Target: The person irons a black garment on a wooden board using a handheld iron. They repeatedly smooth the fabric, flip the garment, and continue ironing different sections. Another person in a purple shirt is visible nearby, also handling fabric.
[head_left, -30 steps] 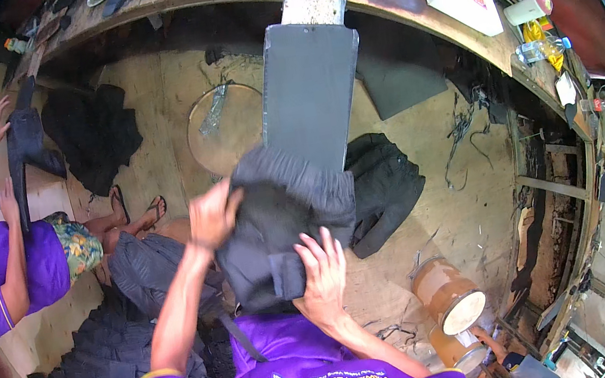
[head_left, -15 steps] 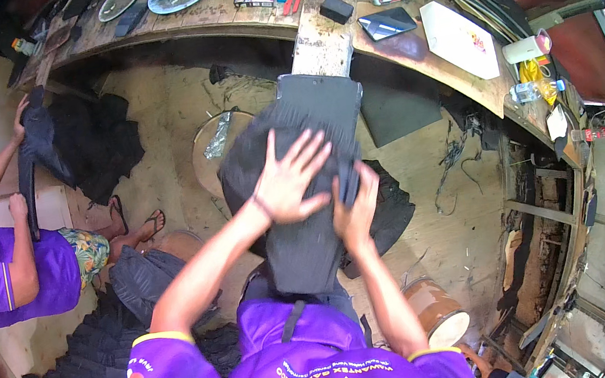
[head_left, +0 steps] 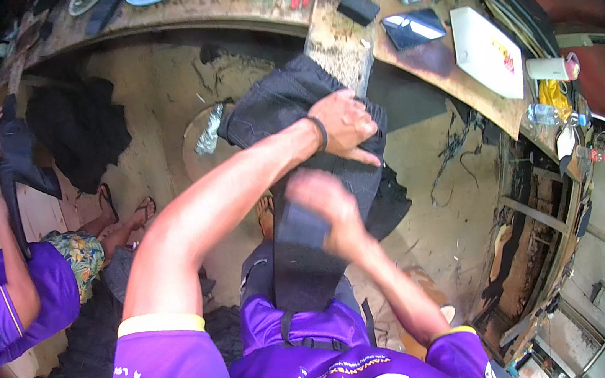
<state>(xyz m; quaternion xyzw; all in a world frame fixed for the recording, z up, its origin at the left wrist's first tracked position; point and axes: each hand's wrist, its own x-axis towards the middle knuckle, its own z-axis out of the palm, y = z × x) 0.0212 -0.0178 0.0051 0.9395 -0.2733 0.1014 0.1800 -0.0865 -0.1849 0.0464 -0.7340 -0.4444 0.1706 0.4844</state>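
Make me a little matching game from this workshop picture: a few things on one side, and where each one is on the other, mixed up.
Things:
1. left hand
2. right hand
3. white tray
4. co-worker in a purple shirt

Places:
A. on the workbench at the upper right
B. at the left edge, holding up a dark cloth
C. pressed on top of the dark garment
D. lower on the garment, near the person's body

Pairs: 1-C, 2-D, 3-A, 4-B
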